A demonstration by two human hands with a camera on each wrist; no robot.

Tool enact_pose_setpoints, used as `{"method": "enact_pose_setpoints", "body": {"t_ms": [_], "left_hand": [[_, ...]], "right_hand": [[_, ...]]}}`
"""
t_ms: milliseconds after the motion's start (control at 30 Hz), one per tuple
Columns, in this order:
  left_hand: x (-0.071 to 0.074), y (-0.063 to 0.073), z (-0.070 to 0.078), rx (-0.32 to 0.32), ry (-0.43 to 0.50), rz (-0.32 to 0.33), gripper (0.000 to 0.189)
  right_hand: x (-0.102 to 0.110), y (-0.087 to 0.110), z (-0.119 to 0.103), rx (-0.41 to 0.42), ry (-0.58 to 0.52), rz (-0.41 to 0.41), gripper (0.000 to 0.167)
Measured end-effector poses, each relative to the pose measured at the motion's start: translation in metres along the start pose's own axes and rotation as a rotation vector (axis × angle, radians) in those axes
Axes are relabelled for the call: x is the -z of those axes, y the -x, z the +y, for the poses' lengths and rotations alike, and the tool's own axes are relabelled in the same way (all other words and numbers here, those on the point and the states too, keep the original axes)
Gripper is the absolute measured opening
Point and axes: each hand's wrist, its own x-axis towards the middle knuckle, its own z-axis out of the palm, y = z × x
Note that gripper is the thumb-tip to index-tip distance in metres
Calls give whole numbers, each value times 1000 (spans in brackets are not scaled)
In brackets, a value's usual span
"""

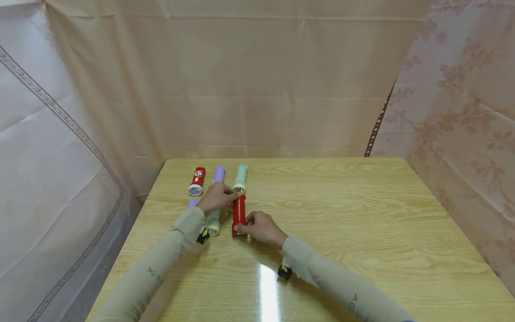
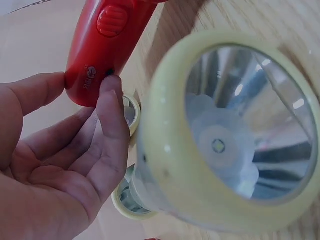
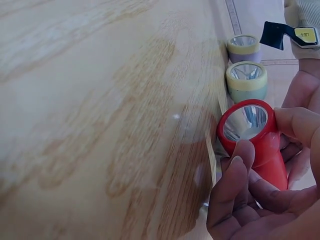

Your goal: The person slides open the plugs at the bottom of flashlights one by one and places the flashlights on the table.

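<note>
Both hands are on a red flashlight (image 1: 239, 209) that points its lens toward the near side of the table. At its tail end, the left hand (image 1: 217, 197) pinches the body between thumb and fingertip; the left wrist view shows the slide switch (image 2: 111, 21) facing up. The right hand (image 1: 263, 227) holds the wide head between thumb and fingers, close to the red rim (image 3: 270, 125). Just left of it lies a mint-green flashlight (image 1: 214, 223) with a cream rim, partly covered by the left hand. A purple flashlight (image 1: 193, 203) shows beyond the left forearm.
A back row on the wooden table (image 1: 342, 214) holds a red flashlight with a white head (image 1: 197, 182), a purple flashlight (image 1: 219, 173) and a mint-green flashlight (image 1: 241, 176). The last one's lens lies close to the held flashlight's tail. Curtains (image 1: 273, 89) hang behind the table.
</note>
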Motion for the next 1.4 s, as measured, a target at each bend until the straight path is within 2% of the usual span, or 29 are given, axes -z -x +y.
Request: {"method": "enact_pose_setpoints", "body": {"t_ms": [467, 833, 1000, 1167, 1400], "left_hand": [[7, 10, -2, 44, 165, -44, 30], [5, 11, -5, 60, 168, -55, 33], [3, 12, -4, 46, 179, -48, 30], [1, 14, -1, 33, 178, -45, 28], [-5, 17, 2, 22, 219, -60, 27]], "right_hand": [[1, 4, -2, 27, -21, -15, 37], [3, 2, 1, -9, -56, -53, 37], [4, 1, 3, -20, -51, -58, 36], [6, 2, 6, -13, -56, -48, 37], [10, 7, 9, 8, 3, -17, 36]]}}
